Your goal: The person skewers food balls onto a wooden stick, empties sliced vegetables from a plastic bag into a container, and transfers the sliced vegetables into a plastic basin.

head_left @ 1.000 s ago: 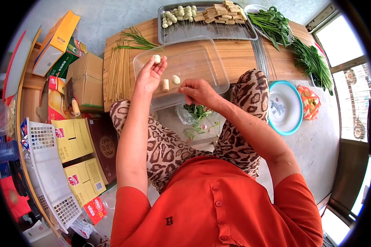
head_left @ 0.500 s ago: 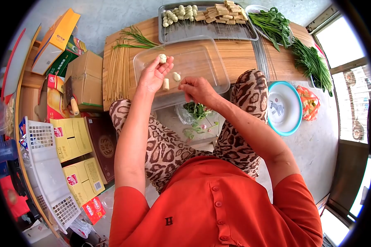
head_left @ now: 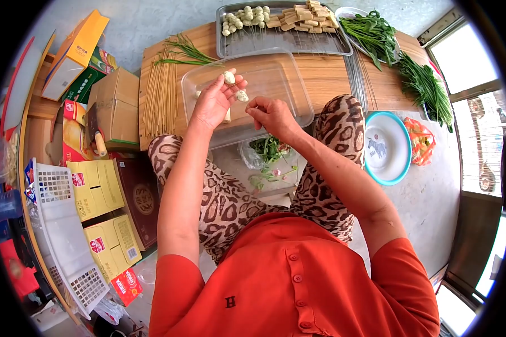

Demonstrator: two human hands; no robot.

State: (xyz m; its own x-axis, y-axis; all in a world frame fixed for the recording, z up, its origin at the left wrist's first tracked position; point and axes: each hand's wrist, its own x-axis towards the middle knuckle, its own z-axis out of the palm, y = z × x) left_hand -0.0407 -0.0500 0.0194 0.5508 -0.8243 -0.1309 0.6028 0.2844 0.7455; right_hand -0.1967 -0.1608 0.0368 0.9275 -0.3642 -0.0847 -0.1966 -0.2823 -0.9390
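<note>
Left hand (head_left: pixel 212 105): fingers pinched around a pale ball (head_left: pixel 229 77), above the clear plastic box (head_left: pixel 289 84). Second pale ball (head_left: pixel 242 96): at two o'clock from the left palm, between the hands; its support is unclear.

Right hand (head_left: pixel 274 119): fingers narrow, thumb against forefinger; cannot tell whether anything thin is gripped.

Tan cylinder (head_left: pixel 227 117): at five o'clock from the left palm, partly hidden.

Thin sticks (head_left: pixel 162 101): on the desk (head_left: pixel 326 78), nine o'clock of the box. Metal tray (head_left: pixel 247 50): one o'clock, bearing pale balls and tan cylinders. Blue-rimmed basin (head_left: pixel 389 147): four o'clock.

Hazards: a slack fingertip pinch could drop the held ball; the box seems to overhang the desk's near edge, so a knee or forearm knock might tip it.
</note>
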